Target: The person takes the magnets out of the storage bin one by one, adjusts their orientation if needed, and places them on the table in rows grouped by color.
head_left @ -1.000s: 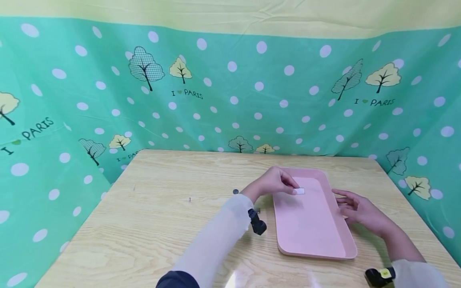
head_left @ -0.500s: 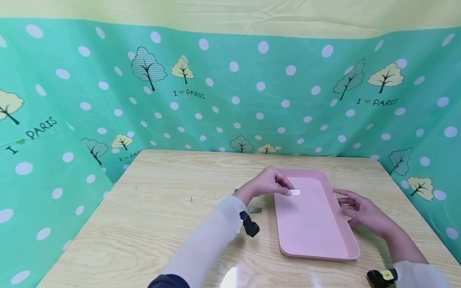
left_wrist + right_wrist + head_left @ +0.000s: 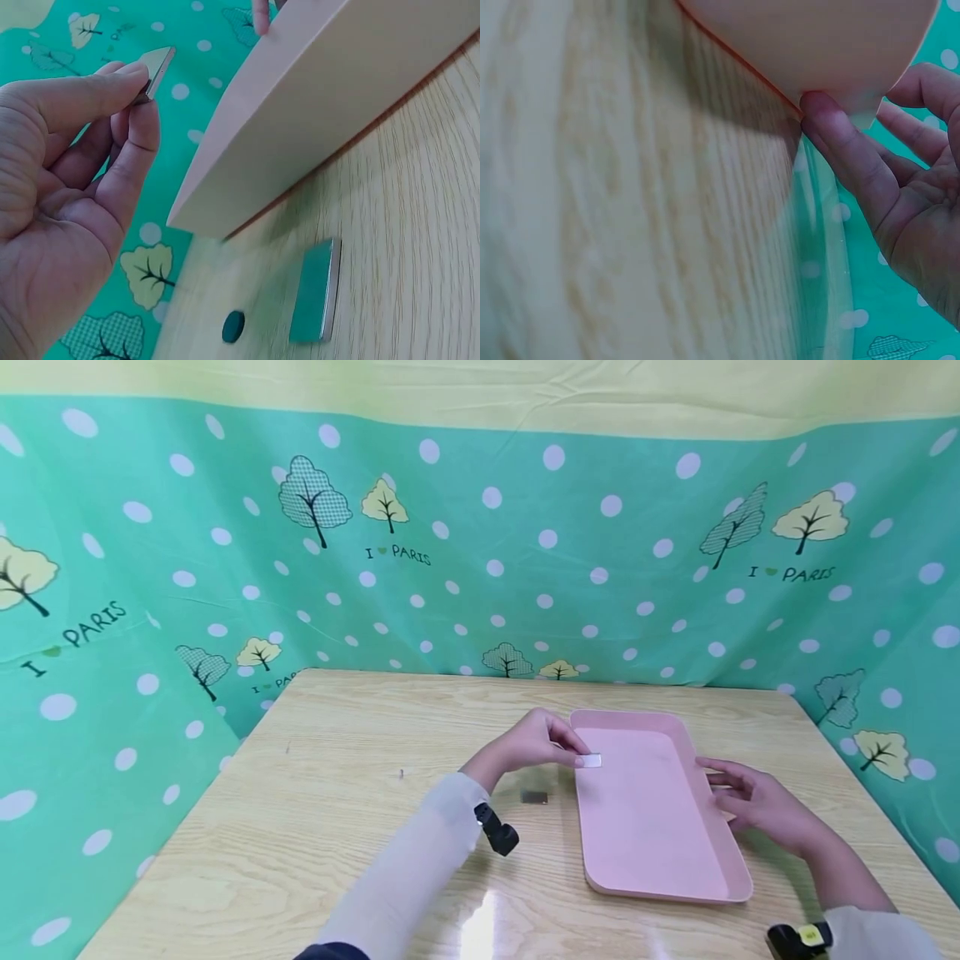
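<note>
Between thumb and fingertips, my left hand (image 3: pixel 528 743) pinches a small shiny rectangular metal plate (image 3: pixel 159 71). In the head view this plate overlaps the inner left side of a pink tray (image 3: pixel 652 810). On the tray's right, my right hand (image 3: pixel 757 797) touches the outer wall with loosely extended fingers. The right wrist view has its thumb (image 3: pixel 832 124) against the wall near the base, with a finger at the rim. A second mirror-like rectangular plate (image 3: pixel 315 292) lies on the table left of the tray, near a dark round disc (image 3: pixel 234 327), which my left arm hides in the head view.
The tray stands on a pale wood-grain table (image 3: pixel 337 827). A tiny dark object (image 3: pixel 401 773) lies on the tabletop to the left. A green dotted curtain (image 3: pixel 450 527) hangs behind the table and along both its sides.
My left hand has moved left with the pinched plate, from farther over the tray to its left side. The second plate has come into sight beside my wrist. My right hand stays at the tray wall.
</note>
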`<state>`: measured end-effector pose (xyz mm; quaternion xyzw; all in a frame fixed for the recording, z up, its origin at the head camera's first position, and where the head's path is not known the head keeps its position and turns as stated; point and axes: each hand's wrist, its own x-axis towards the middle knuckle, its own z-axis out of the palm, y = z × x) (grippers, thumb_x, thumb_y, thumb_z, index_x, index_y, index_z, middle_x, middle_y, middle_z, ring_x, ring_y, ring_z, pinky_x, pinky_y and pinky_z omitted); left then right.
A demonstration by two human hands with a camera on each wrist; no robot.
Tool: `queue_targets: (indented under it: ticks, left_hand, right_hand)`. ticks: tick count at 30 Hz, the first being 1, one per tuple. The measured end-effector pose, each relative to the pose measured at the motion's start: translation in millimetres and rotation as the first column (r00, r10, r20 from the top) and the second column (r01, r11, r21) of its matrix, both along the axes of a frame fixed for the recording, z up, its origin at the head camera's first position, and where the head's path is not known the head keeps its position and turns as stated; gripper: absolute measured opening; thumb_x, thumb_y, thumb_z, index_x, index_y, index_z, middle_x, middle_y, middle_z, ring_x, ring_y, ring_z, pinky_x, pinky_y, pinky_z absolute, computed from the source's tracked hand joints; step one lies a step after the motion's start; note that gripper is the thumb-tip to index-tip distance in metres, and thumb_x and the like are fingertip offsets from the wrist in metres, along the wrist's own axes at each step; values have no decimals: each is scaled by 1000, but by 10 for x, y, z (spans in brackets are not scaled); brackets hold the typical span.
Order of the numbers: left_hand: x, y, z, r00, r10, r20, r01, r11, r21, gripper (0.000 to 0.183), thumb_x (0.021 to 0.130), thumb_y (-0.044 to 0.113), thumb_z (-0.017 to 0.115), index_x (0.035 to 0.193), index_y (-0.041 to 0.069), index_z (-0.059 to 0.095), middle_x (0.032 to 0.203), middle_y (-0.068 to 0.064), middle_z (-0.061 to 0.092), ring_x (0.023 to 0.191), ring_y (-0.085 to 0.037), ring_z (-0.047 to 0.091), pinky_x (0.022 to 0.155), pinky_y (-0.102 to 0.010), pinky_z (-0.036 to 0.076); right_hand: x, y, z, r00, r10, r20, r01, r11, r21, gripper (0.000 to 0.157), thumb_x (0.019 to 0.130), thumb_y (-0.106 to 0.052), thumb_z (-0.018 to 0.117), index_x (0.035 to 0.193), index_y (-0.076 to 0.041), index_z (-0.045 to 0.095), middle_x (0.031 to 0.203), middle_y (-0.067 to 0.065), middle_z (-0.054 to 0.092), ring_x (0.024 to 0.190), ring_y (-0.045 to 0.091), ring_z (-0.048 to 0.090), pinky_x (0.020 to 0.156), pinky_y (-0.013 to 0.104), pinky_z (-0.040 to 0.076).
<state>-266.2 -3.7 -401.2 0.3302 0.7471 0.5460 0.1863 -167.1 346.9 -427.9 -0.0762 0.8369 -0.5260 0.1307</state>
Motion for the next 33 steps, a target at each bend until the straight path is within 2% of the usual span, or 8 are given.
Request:
queue_targets:
  ticks: [4, 10, 13, 17, 24, 33]
  left_hand:
    - [9, -106, 2, 999, -4, 32, 2, 999, 36, 14, 79, -4, 78, 93, -2, 76, 86, -5, 74, 79, -13, 67, 73, -26, 56]
    - [25, -264, 34, 999, 23, 30, -23, 1000, 9, 14, 80, 0, 78, 93, 0, 77, 88, -3, 74, 77, -12, 66, 66, -23, 53]
    - [33, -344, 45, 999, 26, 36, -26, 1000, -5, 15, 79, 0, 78, 94, -1, 76, 90, -9, 74, 75, -12, 66, 65, -23, 53]
    - [55, -450, 50, 999, 26, 41, -25, 1000, -11, 15, 79, -2, 77, 94, -5, 75, 91, -15, 73, 76, -13, 66, 71, -26, 55]
    - [104, -628, 39, 997, 52, 49, -50, 998, -33, 14, 78, -3, 77, 92, -2, 76, 87, -6, 74, 80, -15, 67, 76, -29, 56]
    - [154, -840, -10, 994, 85, 66, -80, 994, -73, 15, 78, -1, 78, 93, -1, 76, 89, -6, 74, 78, -13, 67, 75, -28, 56]
  right_hand:
    - [-5, -3, -1, 1000, -1, 0, 1, 1000, 2, 64, 99, -17, 58, 149, 6, 26, 137, 39, 41, 98, -3, 60, 70, 41, 59]
    - [-5, -6, -4, 1000, 4, -11, -4, 1000, -2, 63, 99, -17, 58, 149, 6, 26, 137, 39, 40, 98, -4, 60, 70, 41, 59]
    - [-4, -8, -4, 1000, 6, -14, -6, 1000, -6, 63, 100, -17, 57, 149, 7, 26, 137, 39, 41, 99, -5, 59, 70, 40, 59]
    - [-2, -13, -5, 1000, 5, -20, -5, 1000, -5, 62, 100, -16, 57, 149, 6, 26, 136, 39, 41, 99, -4, 59, 70, 40, 59]
    - [2, -7, -25, 1000, -3, -10, 3, 1000, 6, 64, 99, -17, 58, 149, 6, 26, 136, 39, 42, 98, -3, 59, 70, 40, 59]
    - [6, -16, -13, 1000, -7, 2, 7, 1000, 27, 64, 99, -18, 58, 150, 5, 26, 136, 38, 43, 98, -4, 58, 71, 40, 58]
